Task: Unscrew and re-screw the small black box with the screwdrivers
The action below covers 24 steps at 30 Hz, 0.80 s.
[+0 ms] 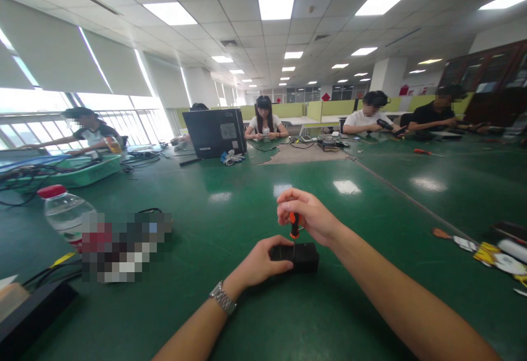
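Note:
On the green tabletop (197, 213) in front of me lies a black box-shaped object (307, 258); its exact kind I cannot make out. My left hand (263, 259) grips its left end, thumb on the near side and fingers over the top. Above it, my right hand (307, 213) is closed around the orange-and-black handle of a screwdriver (294, 225). The screwdriver stands nearly upright, its thin shaft pointing down to the top of the black object. Where the tip meets the surface is too small to tell.
To the left stand a water bottle (68, 213) with a red cap and a green basket (96, 170) of cables. A black computer case (214, 133) and gloves (233, 157) are farther back. Another screwdriver (428, 153) and scissors (486, 254) lie right. Several people sit around the table.

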Each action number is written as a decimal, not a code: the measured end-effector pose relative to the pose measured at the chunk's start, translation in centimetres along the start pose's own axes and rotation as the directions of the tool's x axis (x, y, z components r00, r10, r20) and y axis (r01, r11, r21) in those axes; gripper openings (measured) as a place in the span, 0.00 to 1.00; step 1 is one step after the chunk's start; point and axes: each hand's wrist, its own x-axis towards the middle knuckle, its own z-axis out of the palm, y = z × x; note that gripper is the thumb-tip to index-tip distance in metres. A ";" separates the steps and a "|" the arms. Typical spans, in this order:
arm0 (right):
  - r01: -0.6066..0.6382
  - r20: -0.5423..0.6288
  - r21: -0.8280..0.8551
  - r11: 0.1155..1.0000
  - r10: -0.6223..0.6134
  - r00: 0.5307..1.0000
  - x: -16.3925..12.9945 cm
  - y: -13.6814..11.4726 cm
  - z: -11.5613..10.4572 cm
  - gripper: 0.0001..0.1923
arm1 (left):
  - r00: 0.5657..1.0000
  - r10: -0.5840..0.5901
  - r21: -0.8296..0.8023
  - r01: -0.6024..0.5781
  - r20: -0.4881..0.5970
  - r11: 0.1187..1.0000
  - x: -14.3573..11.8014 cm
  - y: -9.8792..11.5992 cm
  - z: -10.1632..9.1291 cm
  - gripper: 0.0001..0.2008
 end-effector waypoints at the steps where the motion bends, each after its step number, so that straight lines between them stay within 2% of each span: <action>1: 0.016 -0.036 -0.005 1.000 -0.016 0.999 0.0 0.0 0.0 0.11 | 1.000 0.002 -0.001 -0.002 -0.001 1.000 0.0 0.0 0.0 0.20; 6: -0.040 0.049 -0.011 0.999 0.041 0.998 -0.2 -0.2 0.2 0.10 | 1.000 -0.004 -0.052 0.004 0.003 0.999 0.0 -0.2 0.1 0.20; 9: -0.007 -0.033 -0.029 1.000 0.006 0.999 -0.3 -0.1 0.3 0.13 | 1.000 0.003 -0.058 -0.002 0.009 0.998 0.0 -0.1 0.1 0.19; 13: -0.028 0.025 -0.016 0.999 0.028 0.999 -0.3 -0.1 0.3 0.10 | 1.000 -0.001 -0.020 0.001 0.001 1.000 0.0 -0.1 0.0 0.19; 18: -0.022 -0.036 -0.020 1.000 0.021 0.999 -0.2 -0.1 0.3 0.13 | 1.000 -0.003 -0.006 0.003 -0.017 1.000 0.0 -0.1 0.1 0.20; 24: -0.002 0.017 -0.022 1.000 0.002 1.000 -0.3 0.2 0.5 0.12 | 1.000 -0.012 -0.005 0.012 -0.011 1.000 0.0 0.0 0.0 0.20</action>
